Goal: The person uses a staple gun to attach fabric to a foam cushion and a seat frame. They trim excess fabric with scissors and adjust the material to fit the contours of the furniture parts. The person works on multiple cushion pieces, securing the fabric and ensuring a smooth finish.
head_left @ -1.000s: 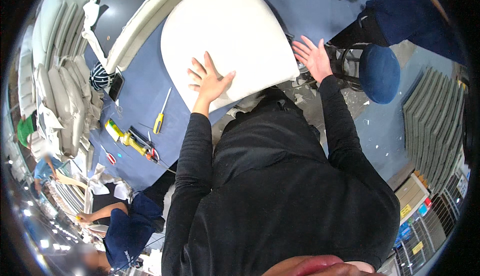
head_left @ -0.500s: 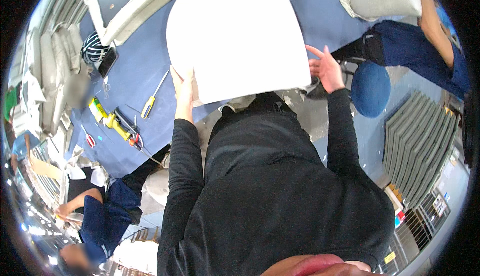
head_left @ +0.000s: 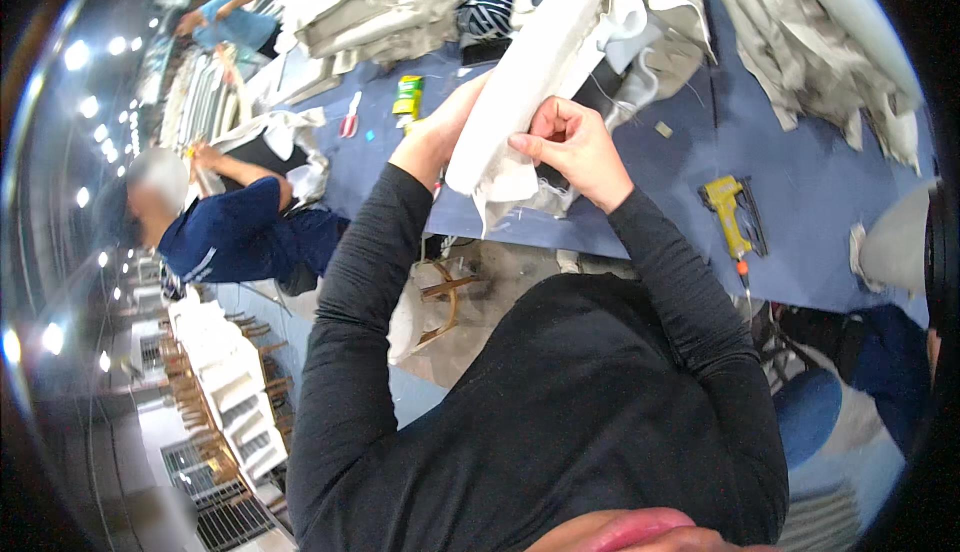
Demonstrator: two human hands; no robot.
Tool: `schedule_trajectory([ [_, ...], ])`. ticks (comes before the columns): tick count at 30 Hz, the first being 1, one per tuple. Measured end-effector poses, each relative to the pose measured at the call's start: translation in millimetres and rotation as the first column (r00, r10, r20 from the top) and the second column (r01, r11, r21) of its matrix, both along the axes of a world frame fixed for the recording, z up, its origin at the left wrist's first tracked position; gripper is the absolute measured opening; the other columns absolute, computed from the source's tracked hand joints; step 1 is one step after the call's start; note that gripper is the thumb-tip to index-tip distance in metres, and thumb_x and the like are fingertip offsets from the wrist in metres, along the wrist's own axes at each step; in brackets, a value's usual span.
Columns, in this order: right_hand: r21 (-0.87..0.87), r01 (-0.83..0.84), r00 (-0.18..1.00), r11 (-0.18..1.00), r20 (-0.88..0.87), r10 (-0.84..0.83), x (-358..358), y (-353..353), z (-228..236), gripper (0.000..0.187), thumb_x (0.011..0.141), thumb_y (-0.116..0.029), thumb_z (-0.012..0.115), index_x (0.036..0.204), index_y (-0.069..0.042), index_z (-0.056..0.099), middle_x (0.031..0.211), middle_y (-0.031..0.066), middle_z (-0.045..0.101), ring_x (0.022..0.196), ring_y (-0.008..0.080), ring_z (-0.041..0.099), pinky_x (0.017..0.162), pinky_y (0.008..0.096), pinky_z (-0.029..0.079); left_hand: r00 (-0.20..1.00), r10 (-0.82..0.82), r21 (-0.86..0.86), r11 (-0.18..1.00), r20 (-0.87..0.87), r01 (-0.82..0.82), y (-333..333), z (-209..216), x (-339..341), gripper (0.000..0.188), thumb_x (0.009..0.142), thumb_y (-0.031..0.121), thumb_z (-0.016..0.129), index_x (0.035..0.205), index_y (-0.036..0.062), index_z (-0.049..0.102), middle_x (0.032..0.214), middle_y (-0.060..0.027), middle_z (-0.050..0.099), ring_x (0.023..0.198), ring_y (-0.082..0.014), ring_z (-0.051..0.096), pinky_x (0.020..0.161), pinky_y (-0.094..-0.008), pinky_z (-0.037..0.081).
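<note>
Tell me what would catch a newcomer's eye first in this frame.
Both hands grip a white upholstered seat panel tipped on edge over the blue table: left hand behind it, right hand pinching its loose fabric. A yellow staple gun lies at right.

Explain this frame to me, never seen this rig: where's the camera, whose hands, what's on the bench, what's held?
No machine here: a person wears a fisheye camera on the head, looking down, so straight edges bend and the black sleeves at the bottom are their own arms. The left hand and right hand grip a white upholstered seat piece stood on edge, with the right pinching its loose fabric edge. It rests on a blue worktable. Also on the table: a yellow power stapler, a small green box, and piles of pale fabric. A co-worker in a blue shirt works at the left.
</note>
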State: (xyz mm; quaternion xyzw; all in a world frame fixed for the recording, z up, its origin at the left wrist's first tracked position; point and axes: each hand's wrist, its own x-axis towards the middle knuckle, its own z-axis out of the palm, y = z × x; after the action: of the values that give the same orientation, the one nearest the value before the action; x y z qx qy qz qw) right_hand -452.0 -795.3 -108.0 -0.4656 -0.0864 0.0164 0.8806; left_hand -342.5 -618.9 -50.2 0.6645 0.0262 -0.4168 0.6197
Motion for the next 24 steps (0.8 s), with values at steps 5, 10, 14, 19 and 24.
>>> schedule_trajectory([
  [5,-0.138,0.078,0.997,0.987,0.008,-0.078,32.1,44.1,-6.7,0.038,0.089,-0.025,0.096,0.081,-0.007,0.063,0.073,-0.0028,0.069,0.065,0.0043,0.059,0.060,0.0251,0.049,0.961,-0.081,0.367,0.930,0.264,-0.022,19.1,70.3,-9.1,0.065,0.118,0.053,0.039,0.158,0.0049,0.054,0.146,-0.0115,0.069,0.122,-0.0233,0.071,0.103,-0.0373,0.057],
  [10,-0.221,0.066,0.998,0.973,0.038,-0.059,48.5,56.2,-12.8,0.039,0.090,-0.023,0.094,0.083,-0.008,0.058,0.074,-0.0046,0.062,0.070,0.0043,0.056,0.064,0.0265,0.050,0.459,-0.550,0.661,0.741,0.698,-0.117,23.3,60.7,-9.3,0.064,0.120,0.050,0.036,0.173,0.0157,0.033,0.164,-0.0223,0.054,0.143,-0.0397,0.059,0.121,-0.0439,0.044],
  [14,-0.097,-0.154,0.980,0.983,0.116,0.164,41.1,33.3,-26.8,0.027,0.096,-0.016,0.087,0.095,-0.006,0.062,0.091,-0.0034,0.063,0.086,0.0059,0.061,0.079,0.0271,0.054,0.363,-0.686,0.764,0.630,0.631,-0.138,19.2,64.7,-10.7,0.063,0.116,0.034,0.052,0.175,0.0291,0.028,0.153,-0.0272,0.059,0.140,-0.0496,0.058,0.116,-0.0494,0.047],
  [19,-0.816,0.319,0.934,0.482,0.184,-0.305,-38.0,-96.3,-162.0,0.031,0.087,-0.015,0.086,0.110,-0.003,0.069,0.102,0.0104,0.072,0.099,0.0292,0.072,0.092,0.0393,0.057,0.353,-0.684,0.762,0.625,0.639,-0.168,19.2,65.5,-10.9,0.070,0.111,0.029,0.061,0.174,0.0353,0.030,0.147,-0.0274,0.061,0.134,-0.0505,0.061,0.114,-0.0512,0.049],
  [24,-0.947,0.163,0.735,-0.276,0.304,-0.606,-177.0,-189.3,-256.8,0.055,0.072,0.011,0.070,0.122,-0.007,0.057,0.135,0.0225,0.055,0.127,0.0487,0.056,0.109,0.0531,0.047,0.376,-0.677,0.769,0.608,0.632,-0.198,20.8,64.6,-15.4,0.075,0.108,0.028,0.064,0.174,0.0368,0.029,0.146,-0.0264,0.062,0.133,-0.0500,0.062,0.113,-0.0516,0.050],
])
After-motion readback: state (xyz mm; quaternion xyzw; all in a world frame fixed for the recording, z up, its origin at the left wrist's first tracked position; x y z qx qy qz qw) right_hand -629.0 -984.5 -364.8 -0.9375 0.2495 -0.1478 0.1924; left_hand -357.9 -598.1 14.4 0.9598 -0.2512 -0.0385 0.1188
